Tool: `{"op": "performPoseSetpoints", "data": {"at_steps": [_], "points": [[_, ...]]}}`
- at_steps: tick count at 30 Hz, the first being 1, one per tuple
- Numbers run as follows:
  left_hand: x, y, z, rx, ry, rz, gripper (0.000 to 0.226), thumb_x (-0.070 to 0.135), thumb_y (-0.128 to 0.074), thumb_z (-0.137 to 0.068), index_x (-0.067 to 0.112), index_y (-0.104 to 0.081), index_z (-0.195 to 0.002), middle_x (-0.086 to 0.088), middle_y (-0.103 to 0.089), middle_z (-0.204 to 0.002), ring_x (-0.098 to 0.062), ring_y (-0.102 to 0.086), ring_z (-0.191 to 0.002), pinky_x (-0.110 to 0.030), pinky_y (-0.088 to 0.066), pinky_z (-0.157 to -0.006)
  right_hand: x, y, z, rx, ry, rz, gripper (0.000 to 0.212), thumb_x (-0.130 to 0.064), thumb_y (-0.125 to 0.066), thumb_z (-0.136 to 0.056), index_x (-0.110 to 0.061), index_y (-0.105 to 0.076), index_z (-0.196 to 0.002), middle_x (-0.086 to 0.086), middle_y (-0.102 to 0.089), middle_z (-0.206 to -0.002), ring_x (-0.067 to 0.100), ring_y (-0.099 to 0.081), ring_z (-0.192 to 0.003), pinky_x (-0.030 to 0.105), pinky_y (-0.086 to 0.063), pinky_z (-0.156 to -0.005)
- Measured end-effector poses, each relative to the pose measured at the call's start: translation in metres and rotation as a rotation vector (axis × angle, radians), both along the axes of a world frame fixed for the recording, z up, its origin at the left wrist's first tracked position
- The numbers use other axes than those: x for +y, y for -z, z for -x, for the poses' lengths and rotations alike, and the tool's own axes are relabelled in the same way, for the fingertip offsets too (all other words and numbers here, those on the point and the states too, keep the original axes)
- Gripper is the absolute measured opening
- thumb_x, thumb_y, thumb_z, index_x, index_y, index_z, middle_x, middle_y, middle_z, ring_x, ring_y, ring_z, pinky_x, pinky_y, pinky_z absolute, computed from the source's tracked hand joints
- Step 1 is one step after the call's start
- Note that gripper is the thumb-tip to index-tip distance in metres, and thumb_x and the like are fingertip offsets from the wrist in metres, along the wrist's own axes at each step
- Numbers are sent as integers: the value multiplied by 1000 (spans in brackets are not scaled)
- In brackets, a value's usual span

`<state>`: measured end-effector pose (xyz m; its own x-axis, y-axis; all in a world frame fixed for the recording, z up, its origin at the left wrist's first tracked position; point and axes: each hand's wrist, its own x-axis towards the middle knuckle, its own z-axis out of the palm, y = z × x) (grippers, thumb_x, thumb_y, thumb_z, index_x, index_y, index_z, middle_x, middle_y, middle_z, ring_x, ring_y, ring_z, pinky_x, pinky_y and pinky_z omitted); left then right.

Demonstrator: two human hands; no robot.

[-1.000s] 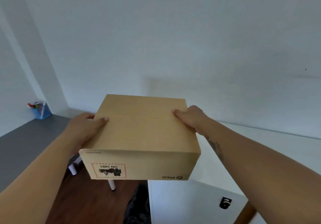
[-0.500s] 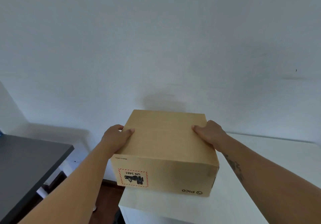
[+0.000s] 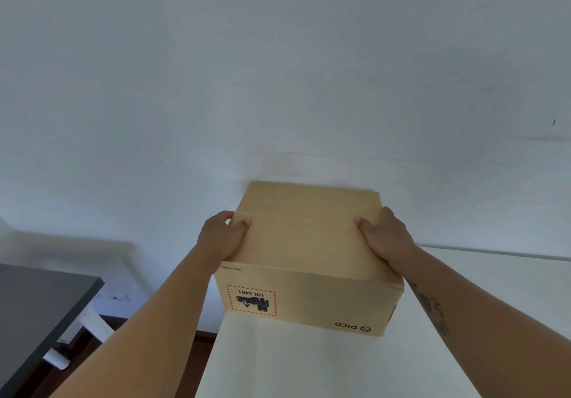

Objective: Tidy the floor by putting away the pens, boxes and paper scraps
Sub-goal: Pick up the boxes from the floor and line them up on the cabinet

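here, left to right:
dark desk (image 3: 34, 308): at the left edge of view, grey top, a white leg under its right corner; well apart from the box.
floor (image 3: 92, 354): brown wood, seen in the gap between the dark desk and the white desk.
left hand (image 3: 224, 237): clasped on the left side of the box, thumb lying over the top face near the tape seam, fingers wrapped down the side and mostly hidden.
box (image 3: 306, 255): plain brown cardboard, closed, over the left back corner of the white desk, close to the wall; whether its base rests on the desk cannot be told. its near face carries a red-bordered label reading "un 3481" and the word "pico", both upside down.
right hand (image 3: 381, 237): clasped on the right side of the box, thumb on the top face by the seam, fingers hidden behind the edge; a dark tattoo runs along the forearm.
white desk (image 3: 309, 366): fills the lower right, its left edge running down from below the box.
wall (image 3: 278, 73): pale and bare, just behind the box.
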<state>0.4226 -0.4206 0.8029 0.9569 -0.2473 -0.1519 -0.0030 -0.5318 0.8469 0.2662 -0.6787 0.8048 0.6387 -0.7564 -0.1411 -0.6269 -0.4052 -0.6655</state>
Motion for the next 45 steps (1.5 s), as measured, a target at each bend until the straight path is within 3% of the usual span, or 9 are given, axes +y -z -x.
{"op": "performPoseSetpoints", "data": {"at_steps": [7, 12, 15, 19, 24, 29, 36, 45], "points": [[-21, 7, -2, -130, -50, -109, 47, 49, -55, -91, 19, -56, -128, -8, -56, -125, -26, -60, -101, -44, -53, -88, -13, 8, -8, 4, 10, 50, 62, -56, -44, -93, -6, -39, -129, 17, -54, -124, 38, -55, -111, 48, -46, -93], [-18, 2, -3, -85, -25, -131, 54, 56, -57, -88, 22, -54, -131, -8, -56, -128, -27, -60, -106, -43, -52, -90, -13, 1, -7, 27, 1, 95, 61, -52, -48, -93, -5, -41, -131, 17, -53, -126, 36, -54, -113, 48, -47, -92], [-5, -18, -1, -136, -7, -160, 62, 56, -56, -90, 20, -48, -140, -9, -54, -136, -28, -56, -118, -38, -46, -94, 2, -18, -9, 43, -97, 333, 52, -41, -48, -94, -10, -43, -136, 12, -46, -137, 33, -47, -124, 45, -41, -97], [47, -39, 19, -283, -83, -158, 58, 53, -56, -91, 21, -50, -138, -8, -57, -133, -23, -54, -121, -41, -45, -101, 52, -46, -26, -117, -328, 350, 53, -39, -51, -93, -17, -44, -141, 7, -44, -144, 28, -44, -130, 43, -39, -102], [167, -29, 67, -278, -259, -130, 58, 52, -55, -92, 25, -46, -142, -4, -51, -142, -21, -49, -128, -38, -42, -103, 168, -41, -46, -223, -619, 351, 52, -39, -52, -93, -19, -46, -141, 3, -44, -147, 25, -41, -133, 42, -36, -105], [320, -6, 152, -269, -475, -169, 58, 49, -59, -91, 27, -46, -143, -2, -51, -142, -19, -49, -129, -35, -39, -106, 312, -7, -30, -260, -868, 220, 51, -41, -53, -93, -20, -47, -140, 1, -45, -147, 24, -42, -133, 44, -37, -108], [516, 22, 330, -201, -828, -224, 55, 48, -59, -92, 31, -46, -143, 3, -52, -139, -20, -50, -124, -38, -43, -105, 537, 38, 52, -255, -1258, 32, 50, -41, -59, -90, -22, -51, -136, 0, -51, -140, 21, -47, -129, 39, -40, -105], [654, 62, 537, -107, -1325, -170, 54, 48, -61, -89, 31, -48, -139, 6, -56, -131, -14, -54, -113, -31, -45, -94, 742, 79, 185, -123, -1697, -77, 50, -42, -56, -93, -25, -48, -140, -2, -48, -144, 18, -45, -132, 36, -39, -103]]}}
